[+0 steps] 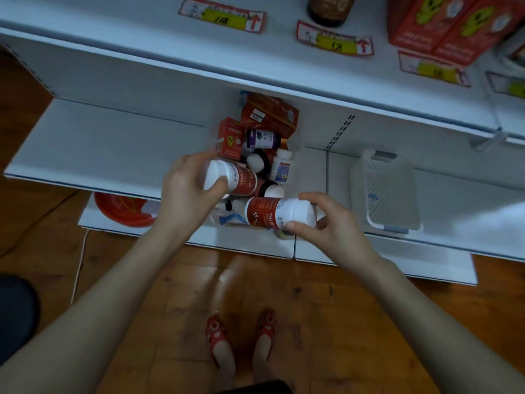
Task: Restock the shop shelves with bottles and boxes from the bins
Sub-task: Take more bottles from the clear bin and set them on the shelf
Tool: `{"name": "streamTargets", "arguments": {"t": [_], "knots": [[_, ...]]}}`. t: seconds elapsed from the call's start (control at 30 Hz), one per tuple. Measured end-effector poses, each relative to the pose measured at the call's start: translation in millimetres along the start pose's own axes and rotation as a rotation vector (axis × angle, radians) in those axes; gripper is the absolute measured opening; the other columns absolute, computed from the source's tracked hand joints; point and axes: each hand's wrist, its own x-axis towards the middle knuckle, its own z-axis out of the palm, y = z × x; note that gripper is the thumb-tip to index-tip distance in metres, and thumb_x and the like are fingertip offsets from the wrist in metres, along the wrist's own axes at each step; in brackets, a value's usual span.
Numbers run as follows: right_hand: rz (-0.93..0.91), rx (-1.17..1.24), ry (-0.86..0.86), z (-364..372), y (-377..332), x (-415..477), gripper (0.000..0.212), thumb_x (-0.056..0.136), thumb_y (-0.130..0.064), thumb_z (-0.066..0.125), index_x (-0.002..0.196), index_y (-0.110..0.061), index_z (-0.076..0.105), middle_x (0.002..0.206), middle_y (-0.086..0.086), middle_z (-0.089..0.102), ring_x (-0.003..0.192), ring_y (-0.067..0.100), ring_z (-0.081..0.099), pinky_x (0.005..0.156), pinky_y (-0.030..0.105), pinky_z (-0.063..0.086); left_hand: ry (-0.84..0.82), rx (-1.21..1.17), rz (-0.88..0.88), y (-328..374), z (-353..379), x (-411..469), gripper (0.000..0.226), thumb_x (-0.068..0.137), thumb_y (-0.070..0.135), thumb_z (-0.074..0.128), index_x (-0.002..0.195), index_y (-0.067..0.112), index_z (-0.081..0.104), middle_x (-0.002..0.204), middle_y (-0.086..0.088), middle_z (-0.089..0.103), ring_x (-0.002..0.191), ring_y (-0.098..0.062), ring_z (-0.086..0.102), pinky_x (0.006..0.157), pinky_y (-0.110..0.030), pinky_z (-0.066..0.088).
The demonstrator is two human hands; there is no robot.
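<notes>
My left hand (187, 191) grips a red-labelled bottle with a white cap (238, 179), held sideways above the clear bin (295, 155). In my right hand (326, 223) is a second red-labelled bottle (270, 213), also lying sideways, with its white cap toward my fingers. The bin sits on the low white shelf (99, 149) and holds red boxes (231, 137), a purple-labelled bottle (262, 138), a small white bottle (281, 167) and other bottles, partly hidden by my hands.
An empty white perforated basket (383, 191) stands on the shelf to the right. The upper shelf (142, 46) carries price tags, a dark bottle (329, 9) and red cartons (443, 24). A red basin (122, 209) lies on the bottom ledge at left. My feet stand on wooden floor.
</notes>
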Motion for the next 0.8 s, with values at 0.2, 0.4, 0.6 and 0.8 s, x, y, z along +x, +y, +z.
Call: {"name": "streamTargets", "arguments": {"t": [0.2,0.4,0.6,0.8], "knots": [[-0.049,-0.017,-0.122,-49,-21,-35,0.046,0.076,-0.023,0.073,0.118,-0.023,0.055,0.105,-0.008,0.049,0.079,0.003,0.045,0.066,0.009,0.034,0.031,-0.055,-0.015,50,-36,-23,0.053,0.074,0.032,0.055,0.123,0.015,0.057,0.121,-0.006,0.058,0.110,-0.019,0.052,0.090,-0.034,0.046],[-0.038,-0.014,-0.141,-113,-23,-80,0.038,0.077,-0.020,0.073,0.107,-0.028,0.052,0.102,-0.010,0.052,0.082,0.012,0.051,0.069,0.017,0.043,0.064,-0.166,0.024,123,-43,-48,0.053,0.073,0.033,0.054,0.123,0.017,0.057,0.123,-0.002,0.056,0.109,-0.011,0.048,0.092,-0.029,0.042],[-0.043,-0.012,-0.005,-187,-4,-136,0.026,0.082,-0.030,0.066,0.103,-0.032,0.051,0.094,-0.021,0.050,0.081,0.008,0.049,0.066,0.010,0.036,0.098,-0.256,0.120,211,-12,-76,0.047,0.072,0.028,0.058,0.117,0.017,0.062,0.109,0.006,0.055,0.101,-0.010,0.052,0.088,-0.028,0.044],[-0.020,-0.040,0.145,-272,31,-194,0.038,0.083,-0.029,0.065,0.119,-0.025,0.053,0.103,-0.010,0.053,0.087,0.009,0.051,0.069,0.014,0.037,0.101,-0.354,0.212,307,28,-104,0.037,0.077,0.020,0.066,0.114,0.015,0.063,0.113,0.004,0.060,0.107,-0.013,0.054,0.092,-0.028,0.044]]}}
